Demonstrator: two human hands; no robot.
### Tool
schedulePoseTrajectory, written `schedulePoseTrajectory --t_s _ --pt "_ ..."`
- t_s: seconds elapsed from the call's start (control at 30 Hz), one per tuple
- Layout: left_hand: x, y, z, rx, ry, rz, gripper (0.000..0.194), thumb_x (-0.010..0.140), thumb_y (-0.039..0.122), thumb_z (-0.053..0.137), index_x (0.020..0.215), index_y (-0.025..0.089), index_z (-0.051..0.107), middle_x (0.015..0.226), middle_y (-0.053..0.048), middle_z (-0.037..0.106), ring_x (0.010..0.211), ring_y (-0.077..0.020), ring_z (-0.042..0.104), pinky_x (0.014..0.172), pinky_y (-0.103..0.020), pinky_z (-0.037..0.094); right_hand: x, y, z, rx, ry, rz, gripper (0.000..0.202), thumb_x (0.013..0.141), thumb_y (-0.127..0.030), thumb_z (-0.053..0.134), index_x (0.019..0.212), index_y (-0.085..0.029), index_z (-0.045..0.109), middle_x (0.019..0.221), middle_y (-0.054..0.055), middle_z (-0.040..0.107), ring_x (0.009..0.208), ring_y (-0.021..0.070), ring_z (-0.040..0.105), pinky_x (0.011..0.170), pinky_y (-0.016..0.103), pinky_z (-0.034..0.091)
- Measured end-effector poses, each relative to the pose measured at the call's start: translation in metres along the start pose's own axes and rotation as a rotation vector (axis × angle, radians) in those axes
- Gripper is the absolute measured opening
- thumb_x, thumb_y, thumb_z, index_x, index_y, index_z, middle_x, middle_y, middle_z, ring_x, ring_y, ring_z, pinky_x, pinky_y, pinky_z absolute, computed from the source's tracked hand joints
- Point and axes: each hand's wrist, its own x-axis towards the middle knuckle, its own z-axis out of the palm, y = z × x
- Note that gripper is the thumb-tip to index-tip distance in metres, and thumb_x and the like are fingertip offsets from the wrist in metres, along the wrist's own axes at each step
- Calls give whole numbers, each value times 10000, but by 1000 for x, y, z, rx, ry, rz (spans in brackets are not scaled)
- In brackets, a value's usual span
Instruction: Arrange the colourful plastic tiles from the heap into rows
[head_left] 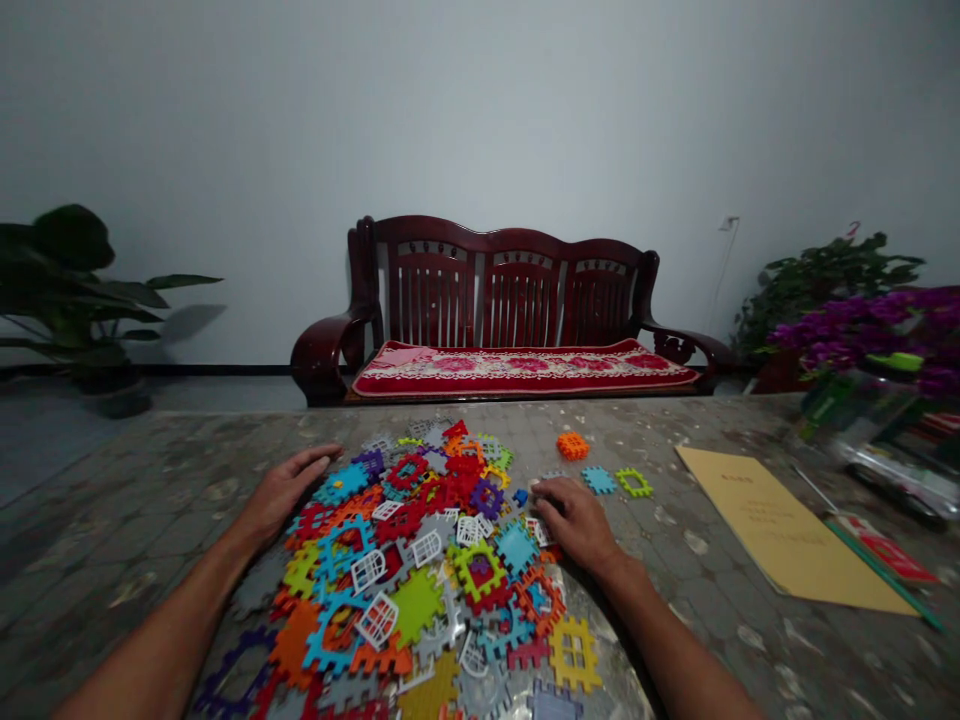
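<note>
A heap of interlocking plastic building tiles in many colours lies before me, some solid and some with window-like openings. My left hand rests at the left edge of the heap, fingers stretched out and nothing in them. Nearest to it is a light blue tile. On the right side, my right hand lies at the heap's edge with its fingers loosely bent and apart. A small dark blue piece sits just left of its fingertips. White window frames are scattered over the heap.
Beyond my right hand lie an orange block, a light blue tile and a lime-green frame. A tan booklet, a green pencil and a bottle are farther right. A wooden bench stands behind the table.
</note>
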Motion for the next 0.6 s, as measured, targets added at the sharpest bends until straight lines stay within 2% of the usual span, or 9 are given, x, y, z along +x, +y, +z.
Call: schedulePoseTrajectory --t_s 0.13,0.23,0.4,0.5,0.6 --pt "0 2 1 41 -3 -6 640 622 651 781 1090 215 811 1247 -116 805 1105 -343 758 944 -413 606 8 -18 8 49 12 14 270 946 -284 567 1103 -225 779 1116 76 776 1094 251 659 1001 405 479" --pt "0 2 2 15 12 -1 613 617 649 781 1054 221 819 1215 -109 818 1102 -340 760 962 -416 598 16 -37 12 65 -30 27 286 928 -276 608 1158 -239 774 1169 74 770 1136 257 642 1022 412 466" --pt "1 -2 2 -77 54 -22 610 590 667 804 1001 217 817 1168 -129 830 1139 -348 751 1018 -439 574 22 -67 16 30 -119 25 438 858 -304 726 1290 -232 722 1267 89 737 1200 274 615 1057 417 446" --pt "1 -3 2 -102 63 -9 656 570 714 801 984 205 813 1162 -149 828 1160 -363 745 1049 -465 556 22 -73 20 -20 -150 18 484 825 -315 752 1303 -249 714 1248 85 744 1180 288 627 1035 421 458" --pt "-1 2 1 -62 51 0 705 568 745 790 999 187 808 1181 -172 818 1170 -371 741 1056 -465 553 19 -70 27 -31 -124 16 458 825 -244 713 1282 -276 725 1221 68 760 1141 278 651 1007 405 477"
